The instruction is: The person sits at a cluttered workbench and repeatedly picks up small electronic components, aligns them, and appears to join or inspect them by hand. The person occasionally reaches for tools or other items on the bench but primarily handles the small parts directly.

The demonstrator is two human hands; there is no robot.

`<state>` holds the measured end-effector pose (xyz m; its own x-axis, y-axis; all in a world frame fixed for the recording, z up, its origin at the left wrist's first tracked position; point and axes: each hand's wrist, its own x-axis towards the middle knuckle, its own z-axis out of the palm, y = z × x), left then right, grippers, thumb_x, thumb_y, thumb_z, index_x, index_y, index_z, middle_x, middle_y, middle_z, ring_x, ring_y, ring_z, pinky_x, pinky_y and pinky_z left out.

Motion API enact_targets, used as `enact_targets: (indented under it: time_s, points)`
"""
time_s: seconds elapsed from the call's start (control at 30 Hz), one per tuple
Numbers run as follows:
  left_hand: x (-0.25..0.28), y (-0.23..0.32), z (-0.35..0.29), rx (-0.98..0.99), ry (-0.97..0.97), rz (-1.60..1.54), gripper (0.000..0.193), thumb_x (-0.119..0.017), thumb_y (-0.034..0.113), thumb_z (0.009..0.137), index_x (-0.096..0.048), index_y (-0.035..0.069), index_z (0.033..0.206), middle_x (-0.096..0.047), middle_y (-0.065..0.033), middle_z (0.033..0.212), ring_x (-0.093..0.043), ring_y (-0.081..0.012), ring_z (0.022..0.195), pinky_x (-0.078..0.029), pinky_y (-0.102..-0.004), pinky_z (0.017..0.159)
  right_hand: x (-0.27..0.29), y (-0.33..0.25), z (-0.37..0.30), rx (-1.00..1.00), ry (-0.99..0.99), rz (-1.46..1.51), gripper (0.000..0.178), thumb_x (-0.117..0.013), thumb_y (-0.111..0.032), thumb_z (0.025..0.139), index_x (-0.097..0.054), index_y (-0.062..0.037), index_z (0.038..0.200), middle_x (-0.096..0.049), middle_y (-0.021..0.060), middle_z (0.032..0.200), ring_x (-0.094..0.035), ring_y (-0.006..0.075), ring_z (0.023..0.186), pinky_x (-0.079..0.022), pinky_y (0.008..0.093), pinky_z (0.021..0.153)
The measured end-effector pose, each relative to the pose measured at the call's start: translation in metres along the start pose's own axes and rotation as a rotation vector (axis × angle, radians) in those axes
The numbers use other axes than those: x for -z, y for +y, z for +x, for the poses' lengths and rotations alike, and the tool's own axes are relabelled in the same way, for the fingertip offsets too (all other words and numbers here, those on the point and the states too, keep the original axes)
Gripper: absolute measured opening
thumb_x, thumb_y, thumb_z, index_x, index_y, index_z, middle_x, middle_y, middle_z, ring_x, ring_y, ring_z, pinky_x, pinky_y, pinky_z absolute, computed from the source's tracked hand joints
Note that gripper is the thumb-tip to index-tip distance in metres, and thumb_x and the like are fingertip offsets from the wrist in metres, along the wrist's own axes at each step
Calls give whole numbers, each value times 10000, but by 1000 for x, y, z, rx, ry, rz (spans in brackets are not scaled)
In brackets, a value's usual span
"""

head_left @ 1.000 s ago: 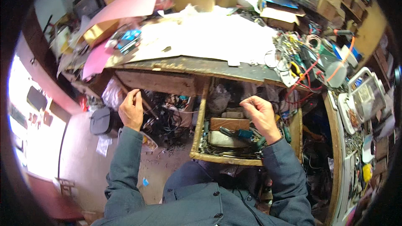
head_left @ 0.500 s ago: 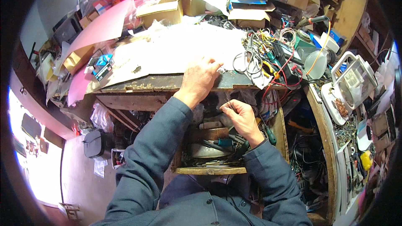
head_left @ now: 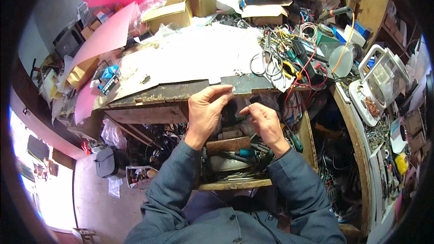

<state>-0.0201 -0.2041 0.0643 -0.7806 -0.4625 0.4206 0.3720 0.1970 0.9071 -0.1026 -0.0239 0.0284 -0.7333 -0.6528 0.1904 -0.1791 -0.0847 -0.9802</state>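
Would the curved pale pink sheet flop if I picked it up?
Probably: the sheet curves, so it may bend and wobble. Its edge looks thin, so it's likely light for its size. Its face looks smooth, so it might slip.

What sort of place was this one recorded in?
Most likely a small electrical repair workshop: the worn workbench carries tangled wires and yellow-handled pliers, and an open drawer below holds tools.
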Motion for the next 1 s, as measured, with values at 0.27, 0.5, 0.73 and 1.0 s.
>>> enact_targets:
  time_s: [0.27, 0.5, 0.73, 1.0]
  points:
    - [-8, -35, -31, 161, 50, -328, 266, -739, -3, 925, -706, -34, 1187, -760, -121, 1027, -737, -177, 914, -607, -303, 857, -5, 4, 2, 180, 75, -155, 231, -587, -196, 1057, -694, 4, 1098, -613, -26, 772, -531, 42, 730, -451, 229, 656]
    - [-7, -45, -36, 223, 35, -373, 350, -721, -19, 935, -645, -27, 1277, -744, -116, 1059, -722, -167, 961, -613, -316, 880, -10, 10, 2, 228, 47, -238, 181, -667, -115, 1000, -672, 1, 1138, -692, 21, 824, -582, 48, 728, -489, 244, 651]
    - [-7, -47, -40, 288, -28, -390, 297, -736, 5, 932, -684, -24, 1223, -757, -105, 1037, -728, -160, 918, -609, -298, 842, -14, 9, 2, 275, 52, -196, 151, -678, -72, 986, -680, -12, 1125, -721, 32, 866, -631, 54, 765, -516, 243, 673]
    - [-8, -51, -45, 287, -70, -410, 216, -755, 26, 922, -730, -21, 1131, -762, -104, 1034, -732, -166, 906, -607, -298, 833, -7, 17, 5, 105, -4, -65, 139, -642, -115, 1028, -676, 6, 1086, -681, -9, 865, -579, 45, 777, -489, 221, 690]
